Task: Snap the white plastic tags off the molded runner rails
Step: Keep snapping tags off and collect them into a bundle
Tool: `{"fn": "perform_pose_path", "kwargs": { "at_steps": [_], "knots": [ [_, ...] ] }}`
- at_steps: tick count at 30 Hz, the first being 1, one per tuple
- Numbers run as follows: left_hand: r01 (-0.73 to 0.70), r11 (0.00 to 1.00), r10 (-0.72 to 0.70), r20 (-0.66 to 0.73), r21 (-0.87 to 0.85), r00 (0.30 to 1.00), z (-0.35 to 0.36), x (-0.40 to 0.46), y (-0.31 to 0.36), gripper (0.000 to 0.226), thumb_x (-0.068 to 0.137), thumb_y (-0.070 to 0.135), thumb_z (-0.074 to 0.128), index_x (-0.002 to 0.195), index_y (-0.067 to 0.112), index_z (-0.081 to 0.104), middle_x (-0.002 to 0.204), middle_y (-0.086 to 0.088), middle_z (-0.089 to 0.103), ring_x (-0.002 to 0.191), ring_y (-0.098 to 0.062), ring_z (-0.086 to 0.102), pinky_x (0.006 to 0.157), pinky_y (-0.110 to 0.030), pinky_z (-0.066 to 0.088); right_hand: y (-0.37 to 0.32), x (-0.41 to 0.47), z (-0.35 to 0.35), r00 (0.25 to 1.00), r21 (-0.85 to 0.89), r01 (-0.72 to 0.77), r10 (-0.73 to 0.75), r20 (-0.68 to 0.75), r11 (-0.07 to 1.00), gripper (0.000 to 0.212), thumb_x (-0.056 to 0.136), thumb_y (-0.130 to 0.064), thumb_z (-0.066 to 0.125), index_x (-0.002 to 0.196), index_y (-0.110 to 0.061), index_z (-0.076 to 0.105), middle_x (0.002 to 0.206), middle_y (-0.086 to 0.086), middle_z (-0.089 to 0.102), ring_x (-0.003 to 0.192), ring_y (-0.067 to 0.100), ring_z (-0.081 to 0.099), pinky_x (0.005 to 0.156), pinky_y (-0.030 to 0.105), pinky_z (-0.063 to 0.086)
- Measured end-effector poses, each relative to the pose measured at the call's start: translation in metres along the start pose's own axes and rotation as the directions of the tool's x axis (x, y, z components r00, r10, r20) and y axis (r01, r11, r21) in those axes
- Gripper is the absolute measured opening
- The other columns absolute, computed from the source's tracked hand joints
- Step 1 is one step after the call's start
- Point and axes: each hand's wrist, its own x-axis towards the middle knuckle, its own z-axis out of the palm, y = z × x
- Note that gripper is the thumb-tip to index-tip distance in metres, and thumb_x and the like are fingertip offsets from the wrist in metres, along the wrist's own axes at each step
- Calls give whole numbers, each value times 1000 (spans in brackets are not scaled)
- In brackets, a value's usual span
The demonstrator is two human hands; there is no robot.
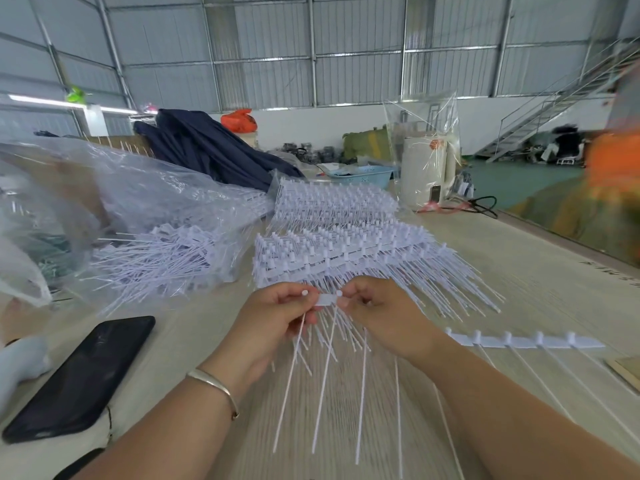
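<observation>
My left hand (277, 315) and my right hand (377, 313) both pinch one white runner rail (327, 300) just above the table, a hand at each end of its visible span. Long thin white tag stems (323, 382) hang down from that rail toward me. The rail's right stretch (519, 341) sticks out past my right wrist with several knobs along it. Behind my hands lies a tall stack of white tag rails (346, 251), with a second stack (332, 199) farther back.
A black phone (81, 375) lies at front left. Loose white tags (162, 261) spill from a clear plastic bag (114, 188) at left. A white appliance in plastic (427, 174), a blue basket (363, 174) and dark cloth (207, 147) stand behind. The table edge (554, 233) runs along the right.
</observation>
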Motion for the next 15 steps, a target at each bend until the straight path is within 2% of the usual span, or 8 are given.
{"fn": "perform_pose_path", "kwargs": {
  "at_steps": [3,6,10,13,15],
  "knots": [
    [61,980,-61,6,-189,998,0,0,5,14,76,9,72,90,6,74,75,-7,72,53,-6,61,48,-18,47,-2,-3,-5,1000,96,-11,12,-3,995,20,96,-21,56,78,-11,61,69,2,51,64,14,44,64,27,35],
    [116,936,-105,50,-333,993,-1,-1,10,23,67,11,73,89,5,75,72,-5,71,50,-6,59,44,-17,47,-5,-4,-10,1000,188,-15,19,-18,982,26,95,-21,58,79,-1,61,64,2,50,58,12,42,54,17,35],
    [211,856,-156,153,-471,976,4,-3,12,16,70,8,70,85,5,75,73,-5,68,47,-5,55,42,-16,46,-11,-5,-11,999,284,24,-16,-33,958,21,94,-19,58,78,-5,61,69,7,50,61,13,43,61,19,36],
    [279,809,-184,227,-518,956,6,-5,14,4,69,8,70,71,6,74,71,-4,65,44,-4,53,41,-17,45,-14,-7,-11,998,341,62,-65,-5,938,22,95,-15,56,74,-9,59,64,3,49,52,3,43,53,8,34],
    [323,782,-195,283,-532,939,7,-7,16,5,69,9,70,66,8,73,68,-2,65,43,-4,54,42,-17,46,-14,-8,-11,996,390,72,-89,27,918,24,96,-13,54,72,-12,58,58,-6,50,48,-2,42,51,6,32]
  ]
}}
